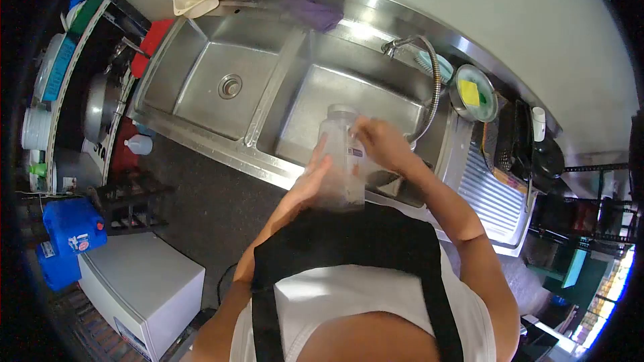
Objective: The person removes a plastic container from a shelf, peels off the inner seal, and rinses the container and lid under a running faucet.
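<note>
A tall translucent plastic container [341, 174] with a whitish top and a small dark-printed label is held close to my black apron, in front of the right sink basin [365, 90]. My left hand [314, 177] grips its left side, fingers along the wall. At its upper right, near the label, my right hand [384, 144] is closed with fingers curled together. Whether those fingers pinch the container's edge or something small is hidden by blur.
A coiled-hose faucet [433, 60] arches over the right basin. The left basin [231, 50] has a drain. A metal bowl with a yellow sponge [469, 92] stands at the right. Purple cloth [315, 12] and a cream tub [195, 2] lie along the back ledge.
</note>
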`<state>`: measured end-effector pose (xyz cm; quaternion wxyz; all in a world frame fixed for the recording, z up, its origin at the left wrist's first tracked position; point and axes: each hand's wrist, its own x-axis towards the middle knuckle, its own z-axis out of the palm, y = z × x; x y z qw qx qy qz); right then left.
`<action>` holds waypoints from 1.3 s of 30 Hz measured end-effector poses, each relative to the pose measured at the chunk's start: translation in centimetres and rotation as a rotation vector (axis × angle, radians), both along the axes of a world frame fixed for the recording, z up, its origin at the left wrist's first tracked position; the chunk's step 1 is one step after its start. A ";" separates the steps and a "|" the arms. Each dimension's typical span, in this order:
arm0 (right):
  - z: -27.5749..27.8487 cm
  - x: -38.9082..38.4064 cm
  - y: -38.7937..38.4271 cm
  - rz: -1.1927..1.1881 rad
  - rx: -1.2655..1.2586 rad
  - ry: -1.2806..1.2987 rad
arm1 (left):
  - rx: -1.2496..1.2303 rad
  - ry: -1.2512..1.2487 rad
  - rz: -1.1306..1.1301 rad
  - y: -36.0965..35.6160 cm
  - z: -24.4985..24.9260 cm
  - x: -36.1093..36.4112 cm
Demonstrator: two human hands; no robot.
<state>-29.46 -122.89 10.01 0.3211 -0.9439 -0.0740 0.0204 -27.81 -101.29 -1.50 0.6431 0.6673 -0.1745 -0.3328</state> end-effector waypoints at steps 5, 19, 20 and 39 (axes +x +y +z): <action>-1.0 2.4 -1.2 -0.157 0.037 -0.196 | -0.270 0.426 0.010 -0.1 3.5 -0.1; -1.6 2.4 0.4 -0.022 0.242 -0.214 | 0.051 -0.034 0.277 -2.1 4.6 6.9; -1.5 2.4 0.6 0.003 0.190 -0.262 | 0.052 -0.036 0.281 -2.6 5.7 7.5; -0.2 2.4 1.8 0.092 -0.330 -0.357 | 0.113 0.033 0.210 -5.4 5.6 7.2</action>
